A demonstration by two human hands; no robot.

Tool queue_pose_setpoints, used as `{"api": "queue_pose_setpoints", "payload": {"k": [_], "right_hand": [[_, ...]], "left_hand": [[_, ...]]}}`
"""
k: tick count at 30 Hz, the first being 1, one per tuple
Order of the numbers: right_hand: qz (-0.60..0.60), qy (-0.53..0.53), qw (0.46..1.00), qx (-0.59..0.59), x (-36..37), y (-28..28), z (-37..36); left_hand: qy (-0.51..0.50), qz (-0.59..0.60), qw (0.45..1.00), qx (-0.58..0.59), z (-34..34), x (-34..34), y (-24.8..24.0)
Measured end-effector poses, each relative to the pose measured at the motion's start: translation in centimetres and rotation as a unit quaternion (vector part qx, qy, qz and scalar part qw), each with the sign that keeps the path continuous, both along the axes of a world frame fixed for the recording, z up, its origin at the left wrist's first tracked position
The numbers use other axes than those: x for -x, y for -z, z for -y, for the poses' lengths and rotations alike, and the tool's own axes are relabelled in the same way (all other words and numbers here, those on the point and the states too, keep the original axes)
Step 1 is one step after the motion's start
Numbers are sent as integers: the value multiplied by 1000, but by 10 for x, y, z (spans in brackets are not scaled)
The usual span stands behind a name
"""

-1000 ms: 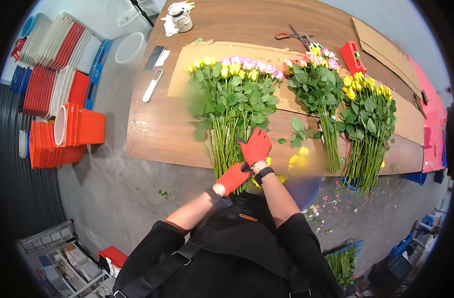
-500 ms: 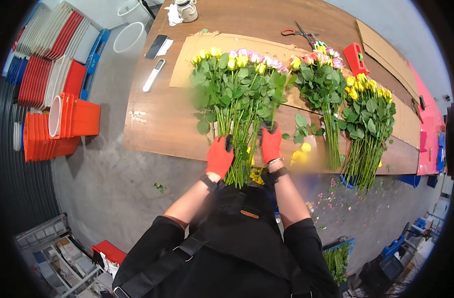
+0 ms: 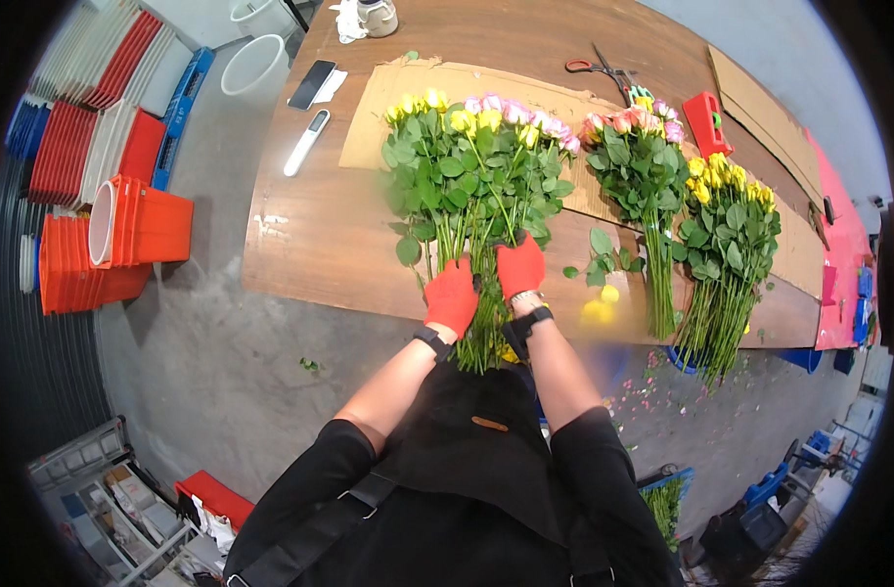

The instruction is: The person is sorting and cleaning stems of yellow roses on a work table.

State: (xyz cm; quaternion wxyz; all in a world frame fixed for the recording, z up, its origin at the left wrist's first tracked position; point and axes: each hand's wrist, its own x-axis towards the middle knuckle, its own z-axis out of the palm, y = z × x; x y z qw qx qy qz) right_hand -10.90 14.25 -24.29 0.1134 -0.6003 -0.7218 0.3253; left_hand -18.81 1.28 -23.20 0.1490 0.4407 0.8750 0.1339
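Note:
A wide bunch of yellow and pink roses (image 3: 476,176) lies on the brown table, its heads away from me and its green stems toward my apron. My left hand (image 3: 452,296), in a red glove with dark fingertips, is closed round the stems on the bunch's left side. Gloved the same way, my right hand (image 3: 521,266) is closed at the right side of the stems. From it a rose stem slants up and left across the leaves to a yellow head (image 3: 464,121). The right fingertips are partly hidden among the stems.
To the right lie a mixed pink and yellow rose bundle (image 3: 643,166) and a yellow rose bundle (image 3: 726,225). Beyond are scissors (image 3: 594,67), a red tape dispenser (image 3: 704,122) and cardboard (image 3: 369,127). A phone (image 3: 313,84) rests far left; orange buckets (image 3: 149,223) stand on the floor.
My right hand has moved left against the bunch, bringing a rose stem from its right side across the middle. My left hand has shifted slightly right, still round the stems.

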Motion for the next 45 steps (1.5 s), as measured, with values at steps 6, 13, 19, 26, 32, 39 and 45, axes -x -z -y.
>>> {"api": "queue_pose_setpoints", "payload": {"k": [6,13,19,26,32,39,45], "right_hand": [[-317,95,944,9,-71,40,-24],[-308,170,936,27,-97,-2,-29],[-389,133,878,245,-71,-55,-5],[-493,105,827,251,-76,-49,22],[-288,28,951,111,-162,-102,29],[-42,-125,945,-300,-221,-142,105],[-249,-104,958,-96,-260,-108,142]], "left_hand": [[12,4,1000,-19,-10,18,6],[-82,158,971,-161,-8,17,-33],[-33,327,919,-218,-2,-11,-69],[95,174,948,-250,-9,-59,-82],[-15,510,818,-265,-9,-19,-98],[-130,670,687,-251,-18,-31,-162],[-56,668,670,-318,8,-63,-202]]}}
